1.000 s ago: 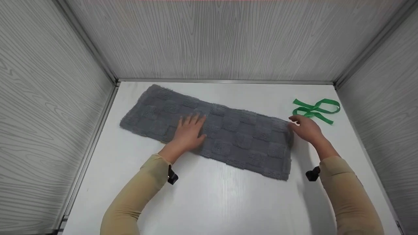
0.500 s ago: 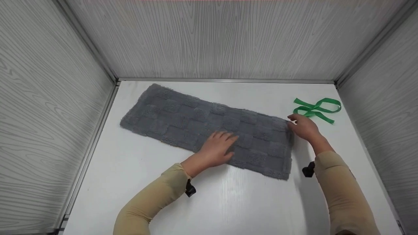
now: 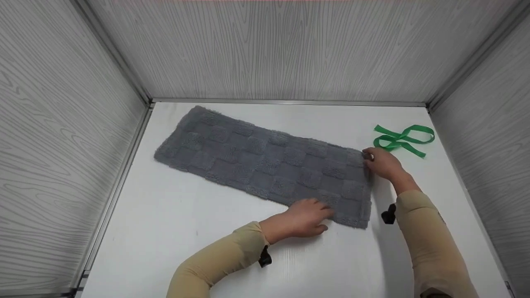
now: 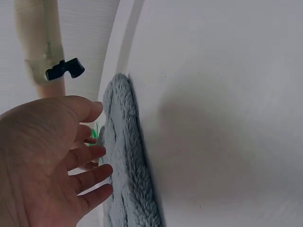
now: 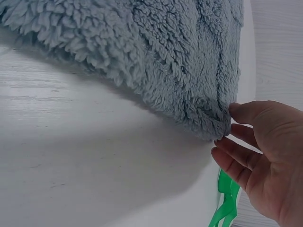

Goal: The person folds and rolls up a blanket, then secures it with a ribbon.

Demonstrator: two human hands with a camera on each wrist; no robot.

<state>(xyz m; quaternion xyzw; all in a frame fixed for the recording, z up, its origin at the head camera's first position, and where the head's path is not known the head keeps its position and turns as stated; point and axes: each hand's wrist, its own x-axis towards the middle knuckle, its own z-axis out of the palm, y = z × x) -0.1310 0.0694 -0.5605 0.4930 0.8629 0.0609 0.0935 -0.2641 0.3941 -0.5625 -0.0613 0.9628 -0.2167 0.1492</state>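
A grey plush towel [image 3: 256,153] with a checkered pile lies slantwise across the white table as a long strip. My left hand [image 3: 308,217] is over its front edge near the right end. In the left wrist view that hand [image 4: 52,156] has its fingers spread and slightly bent beside the fluffy edge, gripping nothing. At the far right corner is my right hand [image 3: 384,163]. The right wrist view shows the thumb and fingers of this hand [image 5: 270,151] around the towel's corner [image 5: 213,125], holding it lightly.
A green ribbon [image 3: 408,136] lies in loops on the table [image 3: 198,244], just beyond my right hand. Grey wood-grain panels [image 3: 273,49] wall in the back and both sides. A small black camera sits on each wrist.
My left hand has slid from the towel's middle toward the front right, to its front edge. My right hand stays at the far right corner, with the thumb and fingers slightly closer together.
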